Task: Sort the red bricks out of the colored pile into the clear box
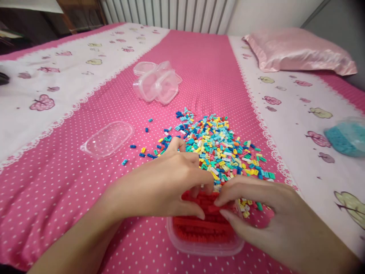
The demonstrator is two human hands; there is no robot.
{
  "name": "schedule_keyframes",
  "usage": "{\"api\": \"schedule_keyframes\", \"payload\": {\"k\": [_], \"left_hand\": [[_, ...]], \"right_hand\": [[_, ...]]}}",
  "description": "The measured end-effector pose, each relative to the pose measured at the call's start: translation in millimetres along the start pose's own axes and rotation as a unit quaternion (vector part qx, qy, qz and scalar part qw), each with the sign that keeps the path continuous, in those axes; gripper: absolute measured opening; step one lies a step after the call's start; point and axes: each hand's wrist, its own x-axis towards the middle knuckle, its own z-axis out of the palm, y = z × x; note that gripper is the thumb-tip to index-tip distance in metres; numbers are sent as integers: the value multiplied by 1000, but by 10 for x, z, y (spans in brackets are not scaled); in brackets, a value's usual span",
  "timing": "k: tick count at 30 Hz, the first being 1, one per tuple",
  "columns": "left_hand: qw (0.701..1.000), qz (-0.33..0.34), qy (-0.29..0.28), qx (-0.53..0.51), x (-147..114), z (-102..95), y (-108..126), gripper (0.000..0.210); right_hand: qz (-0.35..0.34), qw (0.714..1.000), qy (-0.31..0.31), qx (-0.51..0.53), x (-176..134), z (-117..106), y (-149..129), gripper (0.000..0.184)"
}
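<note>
A clear plastic container (205, 250) stands on the bed close to me, filled with red building bricks (199, 232) that look lined up in rows. My right hand (256, 207) is at the container's right side, thumb and index finger closed on a red brick (214, 209) just over the others. Over the container's left and far side hovers my left hand (182, 182), its fingers curved and the thumb apart from them; nothing shows between them. Beyond both hands spreads a pile of small mixed-colour bricks (219, 140), partly hidden by my fingers.
A clear lid (108, 139) lies to the left, near several stray blue and yellow bricks. Farther off sit stacked clear containers (156, 83). A tub of turquoise material (346, 137) is at the right edge. A pink pillow (299, 51) rests at the far right of the bedspread (205, 53).
</note>
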Motion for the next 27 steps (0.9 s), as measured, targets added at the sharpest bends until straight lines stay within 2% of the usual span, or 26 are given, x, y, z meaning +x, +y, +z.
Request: {"api": "schedule_keyframes", "payload": {"k": [4, 12, 19, 22, 27], "left_hand": [[1000, -5, -28, -12, -19, 6, 10, 23], [999, 4, -40, 6, 6, 65, 15, 20], [999, -10, -32, 22, -155, -155, 1, 11], [999, -15, -21, 35, -200, -207, -8, 14], [996, -4, -24, 86, -154, -86, 9, 22]], "right_hand": [[-22, 999, -25, -19, 30, 10, -9, 23], [-4, 998, -44, -43, 37, 66, 1, 21], [-23, 999, 10, -29, 0, 200, 70, 26], [-25, 998, -6, -50, 2, 168, 69, 24], [-23, 997, -29, -61, 20, 80, 43, 25]]}}
